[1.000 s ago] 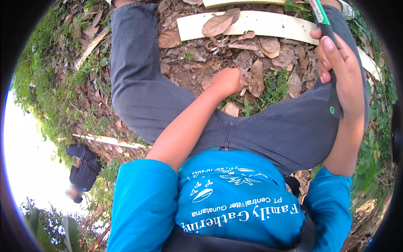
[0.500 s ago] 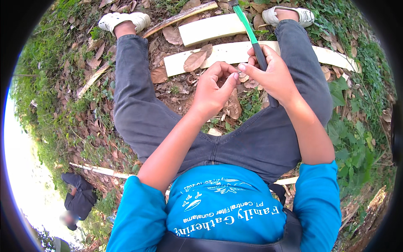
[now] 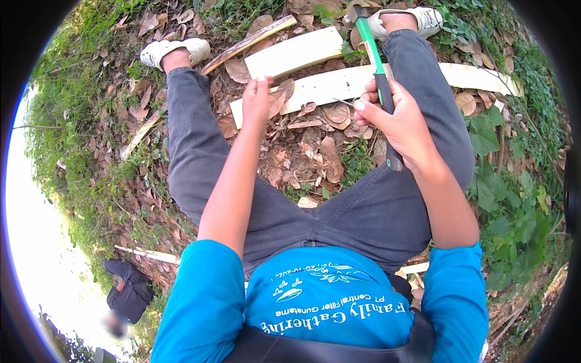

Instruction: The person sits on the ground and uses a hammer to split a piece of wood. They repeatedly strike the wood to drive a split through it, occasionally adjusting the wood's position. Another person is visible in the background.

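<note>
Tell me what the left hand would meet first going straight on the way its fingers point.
The left hand would probably meet the short pale board, just ahead of it in the picture; depth is unclear, so it might pass above.

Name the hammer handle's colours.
The hammer handle is mostly green above its black grip; the head view shows it best.

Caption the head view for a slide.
Right hand holds a green-shafted hammer and a thin nail; left hand is near a short pale board.
</note>
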Motion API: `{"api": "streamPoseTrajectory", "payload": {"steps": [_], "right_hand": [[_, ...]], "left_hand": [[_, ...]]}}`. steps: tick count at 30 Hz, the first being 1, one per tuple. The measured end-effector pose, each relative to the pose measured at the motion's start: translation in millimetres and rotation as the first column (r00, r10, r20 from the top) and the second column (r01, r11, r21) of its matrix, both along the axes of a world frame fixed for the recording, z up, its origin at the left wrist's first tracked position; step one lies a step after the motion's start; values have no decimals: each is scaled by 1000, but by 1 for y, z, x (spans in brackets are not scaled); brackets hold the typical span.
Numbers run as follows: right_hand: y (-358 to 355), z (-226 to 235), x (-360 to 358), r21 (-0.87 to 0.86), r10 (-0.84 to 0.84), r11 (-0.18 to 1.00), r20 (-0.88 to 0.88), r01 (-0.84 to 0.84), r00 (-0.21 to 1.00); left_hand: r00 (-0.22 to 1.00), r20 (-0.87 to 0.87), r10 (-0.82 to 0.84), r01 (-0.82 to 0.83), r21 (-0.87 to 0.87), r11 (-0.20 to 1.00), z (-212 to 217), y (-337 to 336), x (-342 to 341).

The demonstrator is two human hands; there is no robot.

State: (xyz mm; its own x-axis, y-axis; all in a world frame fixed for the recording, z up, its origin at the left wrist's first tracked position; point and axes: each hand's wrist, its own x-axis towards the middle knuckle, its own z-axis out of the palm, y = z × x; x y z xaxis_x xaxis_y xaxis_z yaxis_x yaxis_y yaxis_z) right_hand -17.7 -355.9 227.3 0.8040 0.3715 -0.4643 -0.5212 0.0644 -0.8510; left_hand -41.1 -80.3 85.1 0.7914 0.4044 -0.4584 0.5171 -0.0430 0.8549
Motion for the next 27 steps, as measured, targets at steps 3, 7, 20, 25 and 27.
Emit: {"api": "streamPoseTrajectory", "payload": {"steps": [3,7,20,25,27], "right_hand": [[-4,15,3,37,-64,997,-32,65,997],[-24,20,10,57,-164,984,-71,168,984],[-29,19,13,160,-217,962,-46,222,975],[-22,13,14,133,-226,965,-14,226,974],[-22,6,14,135,-243,961,-3,241,970]], "left_hand": [[992,-74,99,-62,392,918,-75,72,3],[974,-222,-44,106,276,955,-57,62,38],[990,-51,132,-140,-263,955,-13,43,60],[960,241,141,-94,-198,976,26,18,38],[952,265,151,-124,-114,986,48,7,20]]}}
